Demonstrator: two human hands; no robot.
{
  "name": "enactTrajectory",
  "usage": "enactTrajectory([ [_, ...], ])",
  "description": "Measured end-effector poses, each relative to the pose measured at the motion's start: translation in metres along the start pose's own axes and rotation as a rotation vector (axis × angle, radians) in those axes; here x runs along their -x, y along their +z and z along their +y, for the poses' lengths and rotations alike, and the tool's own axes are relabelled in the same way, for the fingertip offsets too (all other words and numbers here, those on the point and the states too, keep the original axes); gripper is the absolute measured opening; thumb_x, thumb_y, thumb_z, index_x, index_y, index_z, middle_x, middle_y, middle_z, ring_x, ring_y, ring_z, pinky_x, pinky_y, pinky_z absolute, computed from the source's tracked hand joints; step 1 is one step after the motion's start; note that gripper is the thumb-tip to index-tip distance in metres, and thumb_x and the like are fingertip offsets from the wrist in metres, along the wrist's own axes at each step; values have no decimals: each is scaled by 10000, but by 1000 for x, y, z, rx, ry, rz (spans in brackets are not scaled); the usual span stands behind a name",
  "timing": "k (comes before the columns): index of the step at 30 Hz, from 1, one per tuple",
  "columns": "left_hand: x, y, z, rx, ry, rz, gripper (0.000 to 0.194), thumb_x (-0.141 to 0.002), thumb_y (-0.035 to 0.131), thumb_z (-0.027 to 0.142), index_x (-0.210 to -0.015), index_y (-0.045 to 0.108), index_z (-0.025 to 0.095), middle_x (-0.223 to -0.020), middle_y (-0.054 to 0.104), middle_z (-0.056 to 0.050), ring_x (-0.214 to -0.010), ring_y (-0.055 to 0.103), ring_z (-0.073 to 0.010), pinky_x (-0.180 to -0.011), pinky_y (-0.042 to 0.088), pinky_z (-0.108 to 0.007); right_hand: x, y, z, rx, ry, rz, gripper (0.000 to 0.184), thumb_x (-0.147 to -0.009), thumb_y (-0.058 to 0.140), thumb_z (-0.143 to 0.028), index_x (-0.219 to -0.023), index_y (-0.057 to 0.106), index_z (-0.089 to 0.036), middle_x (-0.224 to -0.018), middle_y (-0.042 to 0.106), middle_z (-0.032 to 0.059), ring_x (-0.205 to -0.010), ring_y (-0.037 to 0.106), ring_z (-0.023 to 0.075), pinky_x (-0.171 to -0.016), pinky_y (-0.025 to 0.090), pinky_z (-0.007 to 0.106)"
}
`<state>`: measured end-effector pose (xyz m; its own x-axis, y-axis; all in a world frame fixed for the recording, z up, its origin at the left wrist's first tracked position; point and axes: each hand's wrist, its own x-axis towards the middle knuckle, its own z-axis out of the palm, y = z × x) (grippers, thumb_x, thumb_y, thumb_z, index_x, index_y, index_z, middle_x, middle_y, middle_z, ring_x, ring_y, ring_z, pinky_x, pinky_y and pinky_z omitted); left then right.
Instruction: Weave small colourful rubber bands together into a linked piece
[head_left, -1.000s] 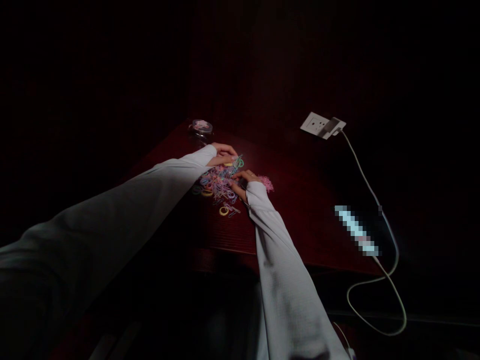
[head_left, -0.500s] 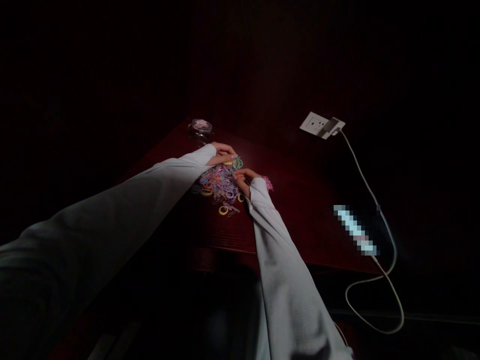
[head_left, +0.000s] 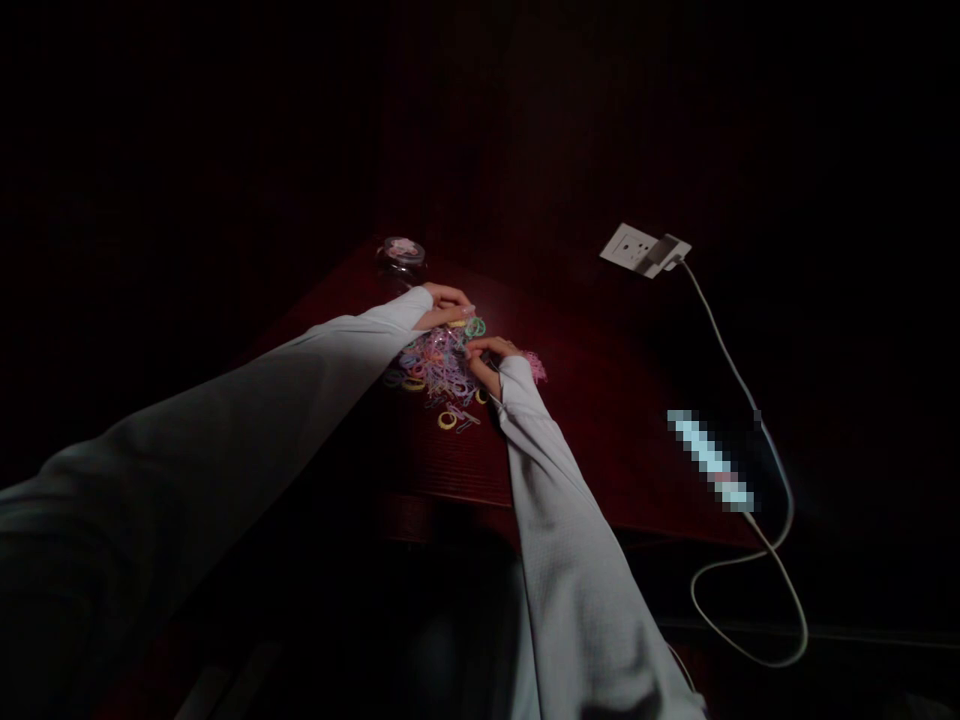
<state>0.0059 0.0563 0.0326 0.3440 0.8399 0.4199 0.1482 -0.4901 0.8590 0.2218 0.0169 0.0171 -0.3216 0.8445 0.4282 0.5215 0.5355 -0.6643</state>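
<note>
A loose pile of small pastel pieces (head_left: 444,370), hair-tie-like rings among thin clip-like ones, lies on the dark red table. My left hand (head_left: 447,304) reaches over its far side, thumb and fingertips closed together beside a green ring (head_left: 475,327). At the pile's right edge my right hand (head_left: 491,362) is pinched, its fingertips against the pieces. Whatever either pinch holds is too small to make out. Yellow rings (head_left: 447,421) lie at the near side. To the right of my right hand is a separate pink bunch (head_left: 535,368), partly hidden by the wrist.
A clear jar with a dark lid (head_left: 403,252) stands at the table's far left corner. On the right, a pixelated bright device (head_left: 711,462) lies by the edge, its white cable (head_left: 724,345) running to a wall socket (head_left: 628,248). Surroundings are very dark.
Almost nothing differs. Both hands stay in place over the pile, with only slight shifts of the fingers and of the green ring.
</note>
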Motion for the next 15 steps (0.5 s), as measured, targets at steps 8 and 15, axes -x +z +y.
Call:
enactTrajectory([
  [8, 0, 1, 3, 7, -17, 0, 531, -940, 725, 662, -973, 792, 136, -880, 821, -79, -838, 779, -196, -822, 617, -299, 6, 8, 10, 229, -16, -75, 134, -903, 833, -409, -939, 848, -281, -941, 748, 18, -953, 612, 230, -1005, 466, 411],
  [15, -1, -2, 4, 21, -32, -34, 550, -928, 745, 691, -955, 792, 143, -873, 820, -74, -823, 772, -196, -817, 619, -303, 0, 10, 8, 80, 12, -20, 257, -886, 857, -464, -762, 774, -255, -823, 681, 8, -892, 584, 214, -993, 458, 404],
])
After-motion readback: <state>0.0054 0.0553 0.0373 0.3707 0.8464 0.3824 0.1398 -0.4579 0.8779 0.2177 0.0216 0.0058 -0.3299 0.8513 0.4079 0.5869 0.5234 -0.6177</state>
